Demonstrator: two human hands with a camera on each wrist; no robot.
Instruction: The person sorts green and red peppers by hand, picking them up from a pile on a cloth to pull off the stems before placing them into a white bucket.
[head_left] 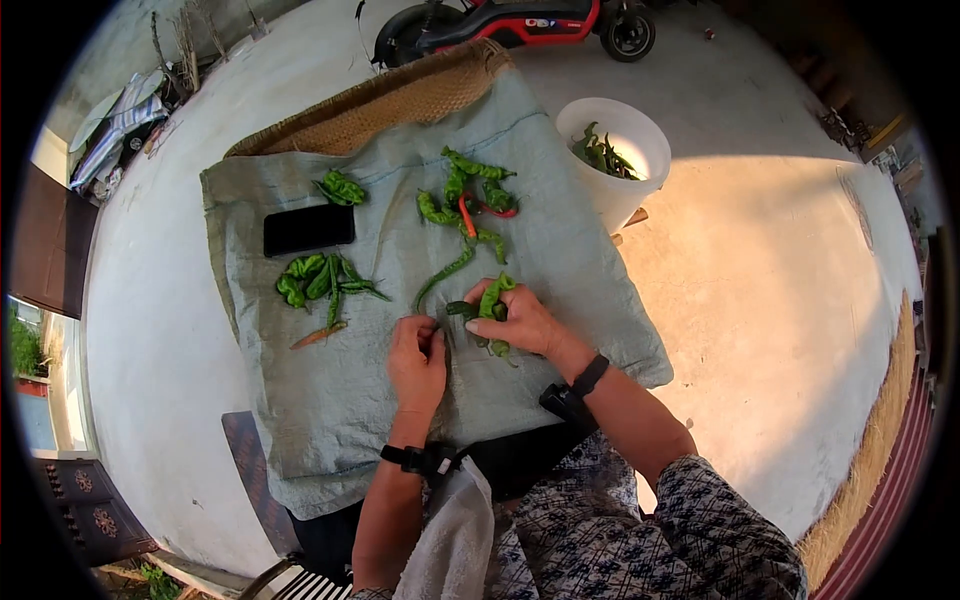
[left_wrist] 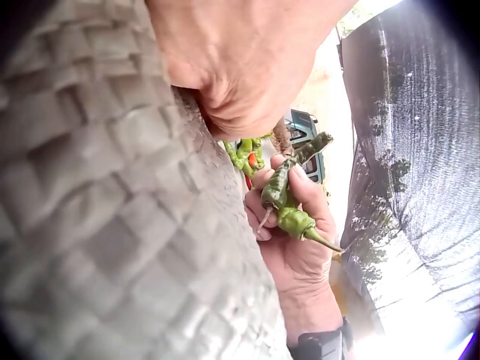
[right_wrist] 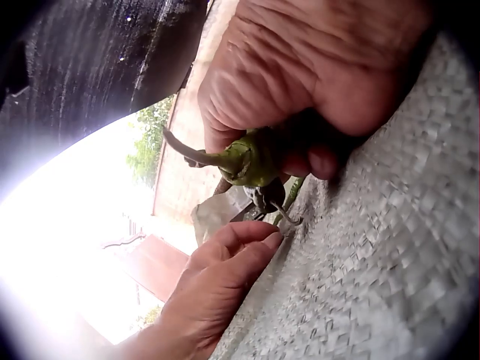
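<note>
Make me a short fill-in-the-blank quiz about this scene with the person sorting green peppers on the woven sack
1. The right hand grips a bunch of green ____.
2. The bucket beside the woven sack is coloured ____.
3. The flat black thing lying on the sack between two piles of peppers is a ____.
4. The left hand rests on the ____.

Missing words: peppers; white; phone; sack
</note>
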